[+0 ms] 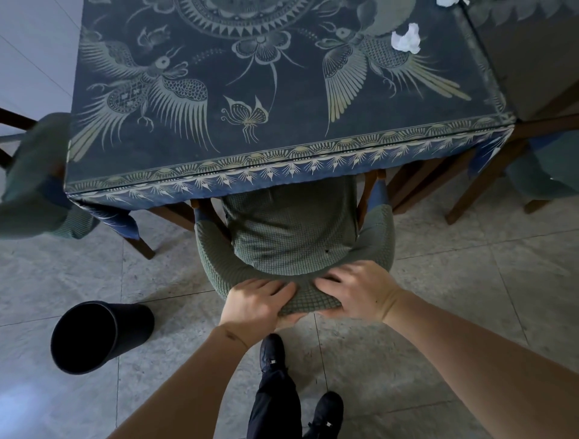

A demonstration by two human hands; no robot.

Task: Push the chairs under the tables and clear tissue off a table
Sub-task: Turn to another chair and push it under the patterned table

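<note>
A chair with a green cover (pixel 291 238) stands at the near edge of the table (pixel 219 103), its seat partly under the dark blue patterned cloth. My left hand (pixel 255 305) and my right hand (pixel 355 290) both grip the top of its curved backrest, side by side. A crumpled white tissue (pixel 406 39) lies on the table's far right part. A second bit of white tissue (pixel 446 2) shows at the top edge.
A black bin (pixel 100 335) stands on the tiled floor to my left. Another green-covered chair (pixel 34 175) is at the table's left side, and one more (pixel 545 169) at the right. My feet in black shoes (pixel 272 351) are behind the chair.
</note>
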